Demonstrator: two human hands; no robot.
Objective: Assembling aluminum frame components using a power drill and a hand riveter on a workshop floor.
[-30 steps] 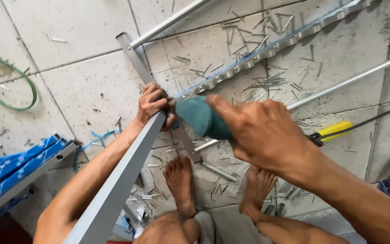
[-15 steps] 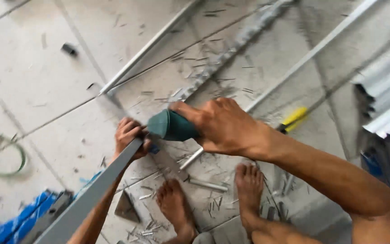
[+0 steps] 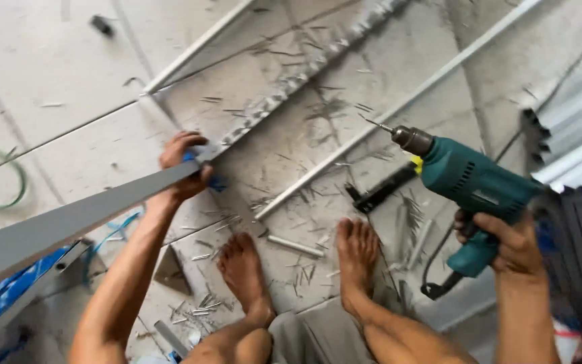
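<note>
The grey metal bar (image 3: 82,216) runs off the frame's lower left, its near end cut from view; the left hand (image 3: 183,168) has its grip wrapped round the far end, just above the tiled floor (image 3: 69,74). The right hand (image 3: 506,243) is clenched on the handle of the teal drill (image 3: 473,185) — bit pointing up-left, well apart from the bar. Bare feet rest among metal shavings (image 3: 203,303); open floor lies between drill and bar — the right edge is blurred.

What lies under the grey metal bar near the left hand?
Under the grey bar the tiled floor and blue pieces show; the left hand covers the bar's end.
</note>
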